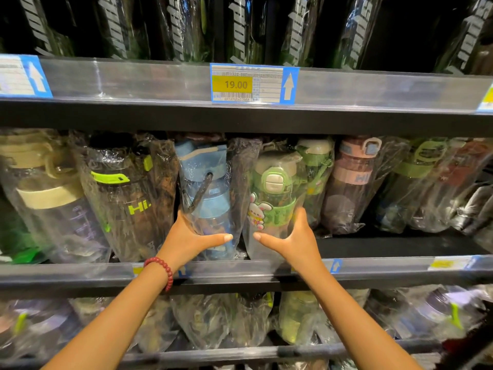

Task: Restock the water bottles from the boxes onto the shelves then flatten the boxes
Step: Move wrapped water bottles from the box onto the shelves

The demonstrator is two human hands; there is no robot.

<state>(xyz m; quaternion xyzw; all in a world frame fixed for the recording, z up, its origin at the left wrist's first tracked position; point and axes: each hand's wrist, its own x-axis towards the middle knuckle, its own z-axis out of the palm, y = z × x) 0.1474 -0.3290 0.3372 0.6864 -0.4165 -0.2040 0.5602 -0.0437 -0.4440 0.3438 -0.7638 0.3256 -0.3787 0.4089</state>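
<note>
Nearest to the camera, two bare forearms reach up over the front rail of the middle shelf (373, 265). A red bead bracelet (162, 271) is around the left wrist.

The left hand (192, 239) grips the lower part of the blue bottle (206, 193), with the thumb across its front and the other fingers going behind its left side. The right hand (290, 239) grips the green bottle (274, 198) in the same way, thumb across the front, fingers around its right side. The two thumb tips point to each other and are near but apart. Both bottles stand on the middle shelf, side by side, each one in a clear plastic bag, and the green one carries a rabbit sticker (257, 210).

To the left stand a dark bottle with lime details (125, 198) and a cream-lidded bottle (50, 198); to the right stands a pink-lidded bottle (352, 180).

Farther up, the upper shelf edge bears a price tag (254, 84) that reads 19.00, and above it stand black bottles (240, 28) in bags.
</note>
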